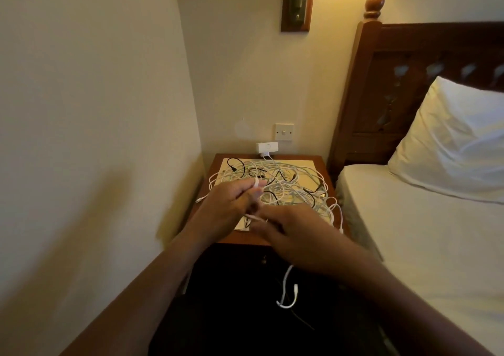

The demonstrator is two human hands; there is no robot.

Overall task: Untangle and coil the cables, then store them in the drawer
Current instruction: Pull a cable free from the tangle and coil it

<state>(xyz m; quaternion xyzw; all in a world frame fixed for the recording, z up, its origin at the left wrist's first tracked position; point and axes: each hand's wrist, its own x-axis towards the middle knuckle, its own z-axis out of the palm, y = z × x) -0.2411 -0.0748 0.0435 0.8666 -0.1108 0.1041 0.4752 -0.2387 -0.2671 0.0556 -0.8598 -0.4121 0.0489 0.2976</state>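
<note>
Head cam, looking down: nightstand (pixel 272 158) sits wedged in a corner. Side wall (pixel 95 137) is hard against its L edge, bed (pixel 422 233) just beside its R edge, w/ pillow (pixel 450 143) up by the headboard (pixel 381 96). Cable tangle (pixel 291 189), white, pale blue & black, covers most of a cream mat (pixel 305 163) on top; a few loops spill over the L & R edges. At the back, a white adapter (pixel 267 147) on the rear wall feeds a lead into the pile. Switch plate (pixel 284 132) sits above it, brass lamp bracket (pixel 296 1) higher up. Person's left hand (pixel 229 205) hovers over the front L of the top, fingers curled round a white cable (pixel 286 307) that drops past the front edge in a loop. Their right hand (pixel 297 235) is just beside it, fingertips at the same cable but blurred, so can't tell if it grips. Drawer knob (pixel 264 260) shows under the front edge, between the forearms; the rest there is too dark to read. Open room only on the near side.
</note>
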